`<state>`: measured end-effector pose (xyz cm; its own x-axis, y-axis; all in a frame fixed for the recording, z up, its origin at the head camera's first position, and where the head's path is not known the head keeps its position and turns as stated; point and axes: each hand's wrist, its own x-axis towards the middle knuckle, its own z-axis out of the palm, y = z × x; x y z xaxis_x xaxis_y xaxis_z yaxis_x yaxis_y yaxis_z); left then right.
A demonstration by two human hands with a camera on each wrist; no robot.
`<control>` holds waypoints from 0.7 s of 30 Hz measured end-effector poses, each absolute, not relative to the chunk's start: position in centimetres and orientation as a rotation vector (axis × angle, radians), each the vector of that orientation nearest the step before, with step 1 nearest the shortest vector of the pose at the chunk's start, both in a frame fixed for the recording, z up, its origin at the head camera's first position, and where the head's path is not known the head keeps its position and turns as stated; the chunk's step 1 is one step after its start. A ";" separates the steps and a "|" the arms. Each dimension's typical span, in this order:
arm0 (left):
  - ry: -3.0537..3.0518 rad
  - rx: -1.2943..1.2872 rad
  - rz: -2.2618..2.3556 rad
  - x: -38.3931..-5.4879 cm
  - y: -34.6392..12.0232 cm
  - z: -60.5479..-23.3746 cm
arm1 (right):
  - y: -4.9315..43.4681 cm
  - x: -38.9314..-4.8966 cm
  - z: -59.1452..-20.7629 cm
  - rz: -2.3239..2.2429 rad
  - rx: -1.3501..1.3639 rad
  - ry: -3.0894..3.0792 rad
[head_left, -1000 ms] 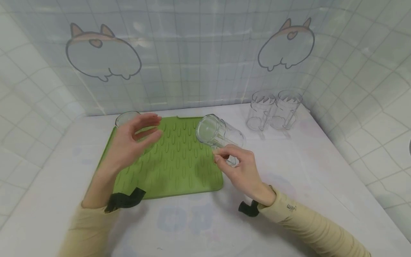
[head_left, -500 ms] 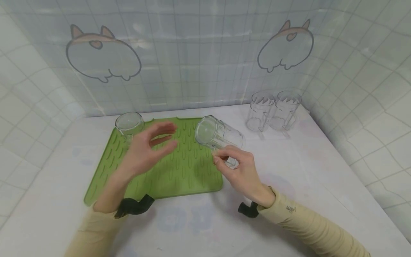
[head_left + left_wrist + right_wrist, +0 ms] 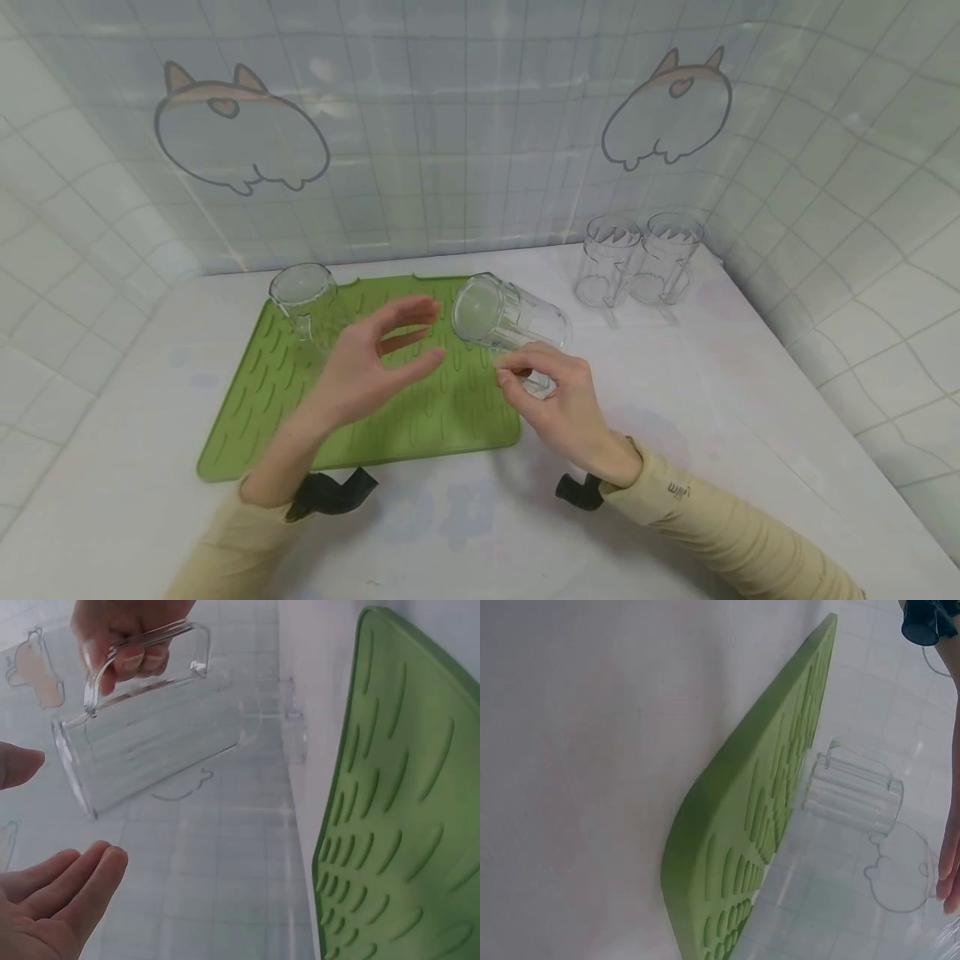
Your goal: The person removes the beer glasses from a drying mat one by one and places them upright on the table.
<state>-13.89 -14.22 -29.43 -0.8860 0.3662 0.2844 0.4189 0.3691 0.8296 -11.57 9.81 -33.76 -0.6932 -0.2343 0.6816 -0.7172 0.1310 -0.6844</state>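
My right hand [image 3: 558, 398] grips the handle of a clear glass mug [image 3: 517, 315], which tilts on its side over the right part of a green drying mat [image 3: 412, 417], its round end toward the left. My left hand [image 3: 378, 358] hovers above the mat with thumb and fingers spread apart, nothing between them. In the left wrist view the fingertips [image 3: 105, 862] are just short of the held mug [image 3: 165, 742]. A second glass mug [image 3: 303, 304] stands on the mat's back left corner, behind the left hand; the right wrist view shows this standing mug [image 3: 855, 787] too.
Two more glass mugs, a nearer one [image 3: 606, 262] and one beside it [image 3: 667, 258], stand upright at the table's back right. A tiled sheet [image 3: 465, 125] with dog drawings rises behind the white table [image 3: 675, 467] and along both sides.
My left hand has moved right and slightly toward me, away from the standing mug and closer to the held one. The right hand and its mug stay almost still.
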 end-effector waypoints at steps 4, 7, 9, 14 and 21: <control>-2.545 -0.755 -1.621 -13.9 -13.9 -29.8 | 9.7 -11.5 -33.9 1.564 0.932 -1.998; -2.537 -0.762 -1.647 -13.9 -13.6 -30.1 | 9.7 -11.6 -34.0 1.549 0.948 -1.996; -2.535 -0.756 -1.663 -13.9 -13.5 -30.2 | 9.7 -11.6 -34.1 1.546 0.962 -1.991; -2.530 -0.756 -1.702 -13.8 -13.1 -30.4 | 9.6 -11.6 -34.3 1.539 1.000 -1.975; -2.547 -0.745 -1.687 -13.7 -12.9 -30.6 | 9.3 -11.6 -34.6 1.526 1.060 -1.970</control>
<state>-13.74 -12.86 -30.60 -0.8877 0.3856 0.2515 0.3821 0.3123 0.8697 -11.57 9.33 -34.58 -0.6152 -0.3063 0.7264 -0.7799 0.1021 -0.6175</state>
